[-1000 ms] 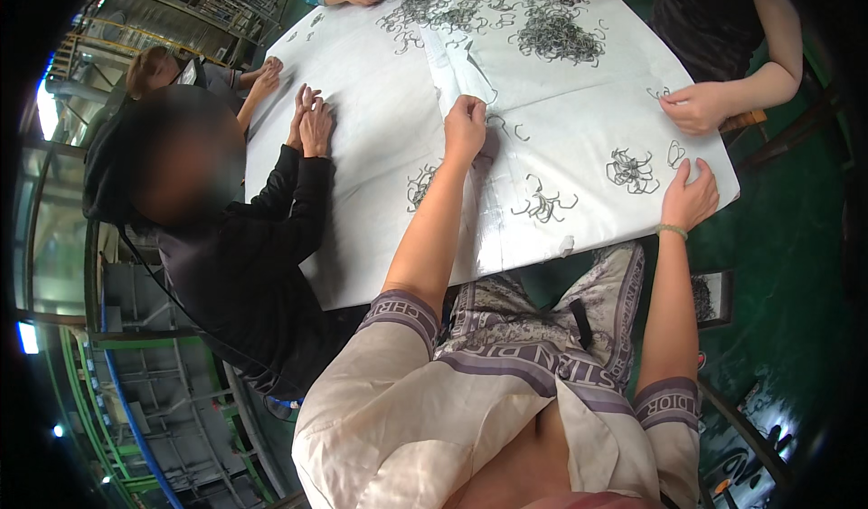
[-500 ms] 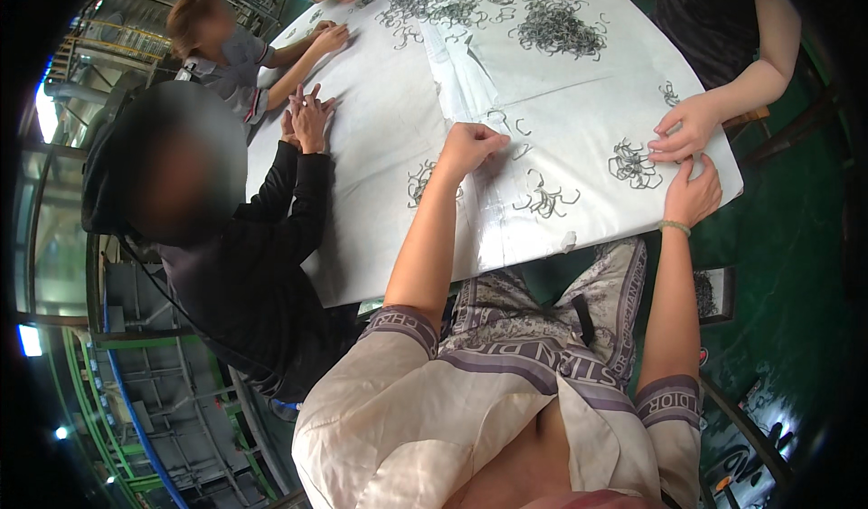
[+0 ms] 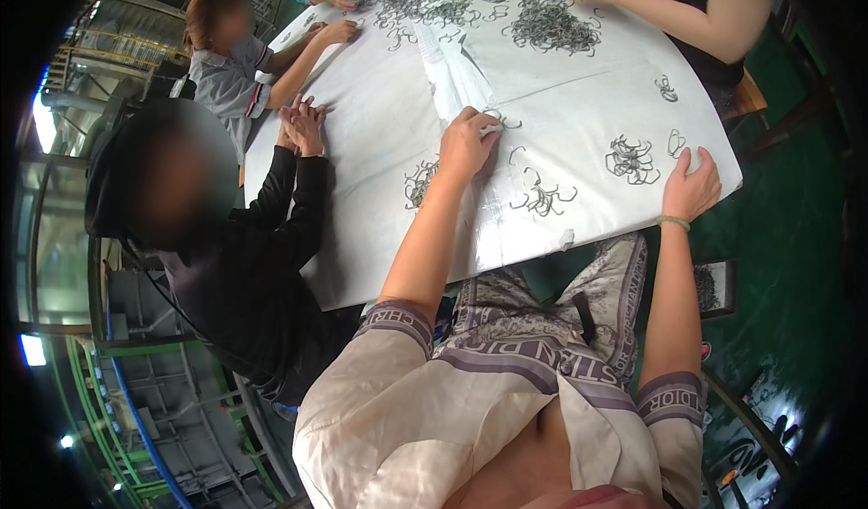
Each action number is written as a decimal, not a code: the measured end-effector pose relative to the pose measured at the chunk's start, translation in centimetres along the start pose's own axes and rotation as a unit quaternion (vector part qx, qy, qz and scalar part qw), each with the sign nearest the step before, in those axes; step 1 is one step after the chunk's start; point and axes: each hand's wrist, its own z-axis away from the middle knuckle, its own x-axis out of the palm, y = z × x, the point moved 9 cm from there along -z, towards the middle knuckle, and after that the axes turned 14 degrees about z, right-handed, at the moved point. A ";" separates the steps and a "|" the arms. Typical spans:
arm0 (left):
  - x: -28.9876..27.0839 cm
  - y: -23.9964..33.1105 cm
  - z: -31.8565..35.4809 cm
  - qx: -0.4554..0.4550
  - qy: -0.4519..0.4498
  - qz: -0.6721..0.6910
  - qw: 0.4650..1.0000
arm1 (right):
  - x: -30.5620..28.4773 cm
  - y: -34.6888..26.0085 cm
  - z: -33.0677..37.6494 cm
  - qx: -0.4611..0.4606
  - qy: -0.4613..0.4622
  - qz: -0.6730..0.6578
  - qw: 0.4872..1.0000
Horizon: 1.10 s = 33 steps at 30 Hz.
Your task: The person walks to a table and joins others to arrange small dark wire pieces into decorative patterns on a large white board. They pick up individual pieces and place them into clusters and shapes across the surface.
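My left hand (image 3: pixel 467 146) is over the middle of the near table half, its fingertips pinched together. Whatever is between those fingertips is too small to make out. A curved metal hook (image 3: pixel 511 122) lies just beyond them. My right hand (image 3: pixel 693 185) rests at the near right edge of the table, thumb and fingers apart. A couple of metal hooks (image 3: pixel 675 142) lie beside its fingertips. To its left sits a bunch of hooks (image 3: pixel 630 160). Between my hands is a looser group of hooks (image 3: pixel 544 199); another pile (image 3: pixel 421 183) is partly hidden by my left forearm.
White sheeting covers the table (image 3: pixel 362 211), with a torn strip (image 3: pixel 452 80) along its middle. Large hook heaps (image 3: pixel 553 26) lie at the far side. Co-workers sit around; the one on the left has clasped hands (image 3: pixel 303 127). A box of dark pieces (image 3: pixel 714 287) stands on the floor.
The co-worker's hand at the right has left the bunch by my right hand and reaches toward the far heap. My left hand has moved slightly away from me, to the hook beyond it.
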 end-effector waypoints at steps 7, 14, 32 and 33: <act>0.6 2.3 0.4 0.155 0.023 -0.074 0.985 | 0.1 -0.2 -0.1 0.006 -0.019 0.001 1.000; 1.1 1.6 -0.9 0.041 -0.091 -0.194 0.976 | 0.0 -0.1 0.0 0.008 -0.013 0.005 1.000; 1.1 0.4 1.4 -0.002 -0.003 -0.093 0.996 | 0.5 0.2 0.0 0.007 -0.023 0.010 1.000; 0.2 0.1 1.3 -0.014 0.025 -0.046 0.999 | 0.5 0.1 0.0 0.006 -0.023 0.011 1.000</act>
